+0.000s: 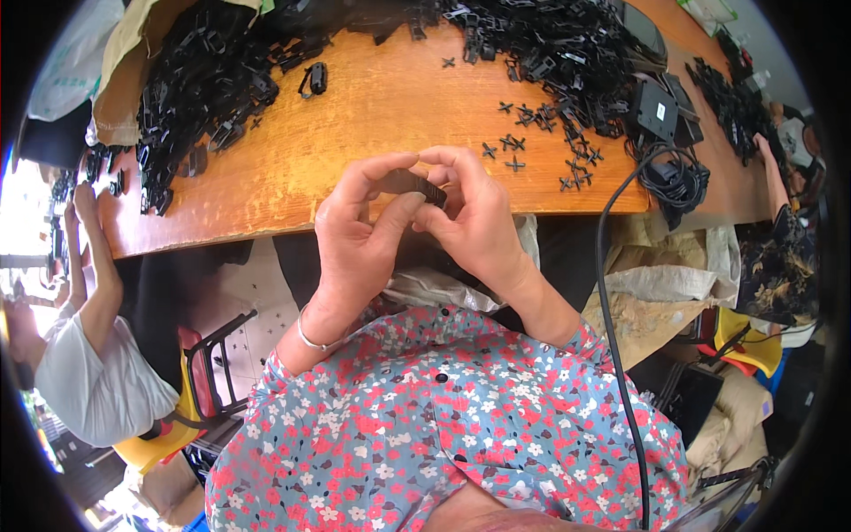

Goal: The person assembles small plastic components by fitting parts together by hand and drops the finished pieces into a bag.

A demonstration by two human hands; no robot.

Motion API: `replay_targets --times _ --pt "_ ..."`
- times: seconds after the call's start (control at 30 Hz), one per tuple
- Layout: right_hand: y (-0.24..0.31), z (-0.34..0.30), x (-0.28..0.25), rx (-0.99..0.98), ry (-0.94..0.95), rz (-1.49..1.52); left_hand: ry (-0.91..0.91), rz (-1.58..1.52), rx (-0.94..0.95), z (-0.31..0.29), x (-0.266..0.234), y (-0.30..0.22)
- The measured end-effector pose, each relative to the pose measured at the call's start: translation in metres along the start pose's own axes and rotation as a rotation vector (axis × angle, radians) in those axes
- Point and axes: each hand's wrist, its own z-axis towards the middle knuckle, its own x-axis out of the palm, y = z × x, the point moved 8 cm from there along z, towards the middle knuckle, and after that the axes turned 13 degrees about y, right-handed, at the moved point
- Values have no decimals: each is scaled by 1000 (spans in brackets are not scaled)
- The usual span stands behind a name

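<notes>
Both my hands are raised just past the table's near edge, with a small dark plastic piece [409, 183] between them. It is elongated and slightly curved, with a ridged end towards the right. My left hand [350, 226] pinches its left part between thumb and fingers. At the other end, the thumb and fingers of my right hand [479, 217] close round it. My fingertips cover part of the piece, so its exact kind is not clear. Farther off on the wooden table [355, 115], a single black clip-like part [316, 80] lies apart.
Heaps of black plastic parts [204, 80] [567, 53] line the table's far side. Small black cross-shaped pieces [515, 164] lie scattered at right. A black device [654, 113] and coiled cable [675, 182] sit beyond them, the cable hanging down. People work at left [106, 372] and right [771, 257].
</notes>
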Motion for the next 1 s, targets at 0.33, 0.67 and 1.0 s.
replay_targets --times 0.33,0.67,1.0 --pt "-1 -15 -1 111 232 427 -11 -102 -94 9 -2 -4" --pt "3 -21 24 27 247 312 230 -257 -129 4 35 9" --pt "13 -7 46 147 517 659 -212 -184 -5 13 -27 8"
